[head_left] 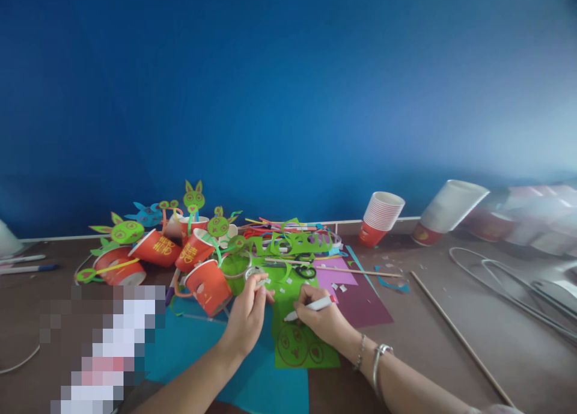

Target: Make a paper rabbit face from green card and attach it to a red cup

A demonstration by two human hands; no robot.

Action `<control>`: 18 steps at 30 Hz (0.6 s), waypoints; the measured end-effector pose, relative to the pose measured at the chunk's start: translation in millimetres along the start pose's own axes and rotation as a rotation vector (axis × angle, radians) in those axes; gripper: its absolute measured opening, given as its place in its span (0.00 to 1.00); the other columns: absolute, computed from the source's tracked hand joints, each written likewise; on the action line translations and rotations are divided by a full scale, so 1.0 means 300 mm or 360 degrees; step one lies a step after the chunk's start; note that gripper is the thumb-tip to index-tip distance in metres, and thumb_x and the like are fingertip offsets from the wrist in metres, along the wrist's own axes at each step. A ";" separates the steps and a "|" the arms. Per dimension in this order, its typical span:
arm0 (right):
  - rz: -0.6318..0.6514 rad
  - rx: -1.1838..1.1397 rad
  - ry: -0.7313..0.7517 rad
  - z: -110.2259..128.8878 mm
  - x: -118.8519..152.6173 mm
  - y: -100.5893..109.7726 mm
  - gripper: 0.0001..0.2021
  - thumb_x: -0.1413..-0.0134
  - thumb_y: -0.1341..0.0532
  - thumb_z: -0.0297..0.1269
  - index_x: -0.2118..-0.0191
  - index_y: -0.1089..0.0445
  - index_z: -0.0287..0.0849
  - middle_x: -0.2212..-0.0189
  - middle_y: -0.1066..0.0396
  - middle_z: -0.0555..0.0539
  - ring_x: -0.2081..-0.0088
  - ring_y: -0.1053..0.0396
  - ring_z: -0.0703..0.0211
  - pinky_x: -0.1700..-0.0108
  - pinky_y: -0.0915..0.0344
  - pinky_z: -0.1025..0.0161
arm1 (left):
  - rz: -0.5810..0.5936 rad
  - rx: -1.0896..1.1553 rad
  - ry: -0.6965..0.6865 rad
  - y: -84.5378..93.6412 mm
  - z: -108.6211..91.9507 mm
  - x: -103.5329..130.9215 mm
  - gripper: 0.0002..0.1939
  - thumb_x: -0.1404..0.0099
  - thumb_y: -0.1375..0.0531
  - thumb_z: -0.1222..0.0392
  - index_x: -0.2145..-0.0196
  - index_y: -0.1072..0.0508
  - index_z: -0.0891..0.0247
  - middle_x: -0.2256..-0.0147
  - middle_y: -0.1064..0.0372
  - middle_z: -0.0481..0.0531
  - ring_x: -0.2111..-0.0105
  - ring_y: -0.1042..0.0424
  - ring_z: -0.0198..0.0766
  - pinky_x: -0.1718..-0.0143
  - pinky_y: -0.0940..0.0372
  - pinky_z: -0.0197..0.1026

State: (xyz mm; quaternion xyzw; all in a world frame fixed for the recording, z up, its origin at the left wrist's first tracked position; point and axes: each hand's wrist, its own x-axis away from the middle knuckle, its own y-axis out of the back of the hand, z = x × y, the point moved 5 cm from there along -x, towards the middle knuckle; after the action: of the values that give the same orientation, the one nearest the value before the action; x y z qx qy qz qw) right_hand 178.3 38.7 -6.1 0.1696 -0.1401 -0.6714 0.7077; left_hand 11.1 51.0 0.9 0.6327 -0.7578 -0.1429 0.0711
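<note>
My right hand (pixel 320 315) grips a white marker (pixel 317 304) with a red end, its tip low over the green paper sheet (pixel 283 361). Below the tip, drawn round shapes form a face (pixel 293 343) with eyes, beside a smaller circle with a heart-like mark. My left hand (pixel 246 318) hovers at the left edge of that sheet, its fingers curled in. A small round silvery item (pixel 255 274), perhaps a tape roll, lies right at its fingertips; what the fingers hold is hidden.
Red paper cups (pixel 208 286) with green and blue animal cutouts lie in a heap on the left. Scissors (pixel 306 271) and paper scraps lie beyond my hands. Stacked cups (pixel 383 213), a long stick (pixel 460 336) and a cable (pixel 484 276) are on the right.
</note>
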 end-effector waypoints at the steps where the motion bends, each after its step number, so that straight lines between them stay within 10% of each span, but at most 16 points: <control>1: 0.0002 0.0001 0.0004 -0.001 0.000 -0.001 0.09 0.56 0.44 0.30 0.82 0.44 0.43 0.86 0.39 0.55 0.82 0.46 0.67 0.80 0.49 0.69 | 0.0002 0.0003 0.0000 0.000 0.001 0.000 0.20 0.33 0.54 0.49 0.50 0.37 0.63 0.69 0.28 0.53 0.59 0.28 0.45 0.55 0.38 0.46; 18: -0.0027 0.0050 0.0031 0.023 0.004 0.000 0.10 0.56 0.43 0.32 0.82 0.44 0.44 0.86 0.39 0.55 0.81 0.45 0.66 0.79 0.49 0.69 | -0.0014 -0.0027 -0.0021 -0.001 0.003 -0.002 0.19 0.33 0.54 0.50 0.51 0.37 0.62 0.68 0.28 0.53 0.60 0.28 0.44 0.56 0.38 0.46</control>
State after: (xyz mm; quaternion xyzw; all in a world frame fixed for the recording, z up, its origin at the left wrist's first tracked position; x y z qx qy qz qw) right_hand 175.4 37.1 0.2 0.1883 -0.1424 -0.6734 0.7006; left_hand 11.2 51.7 0.2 0.6344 -0.7543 -0.1537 0.0708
